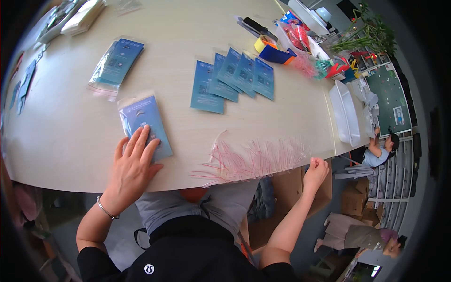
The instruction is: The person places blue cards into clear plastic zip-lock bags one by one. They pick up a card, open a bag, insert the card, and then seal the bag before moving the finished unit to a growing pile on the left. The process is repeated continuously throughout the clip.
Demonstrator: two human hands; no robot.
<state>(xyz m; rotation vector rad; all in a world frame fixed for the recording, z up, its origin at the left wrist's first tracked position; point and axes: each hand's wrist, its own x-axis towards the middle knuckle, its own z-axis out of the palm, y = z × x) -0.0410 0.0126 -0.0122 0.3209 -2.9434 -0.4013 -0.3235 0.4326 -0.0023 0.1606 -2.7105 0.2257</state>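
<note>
My left hand (134,162) lies with fingers stretched out on a blue printed card in a clear plastic sleeve (149,115), close to the near edge of the table. To the right, a fanned row of clear zip bags with red seal lines (256,160) runs along that edge. At the row's right end my right hand (316,174) is closed in a pinch, its fingertips at the edge of the last clear bag. Farther off are a fan of several blue cards (235,75) and a stack of bagged blue cards (117,63).
A tape dispenser (275,50), a phone (258,27) and a bin of red packets (296,35) stand at the back right. A white tray (344,113) sits by the right edge. Cardboard boxes (282,202) are below; two other people are farther right.
</note>
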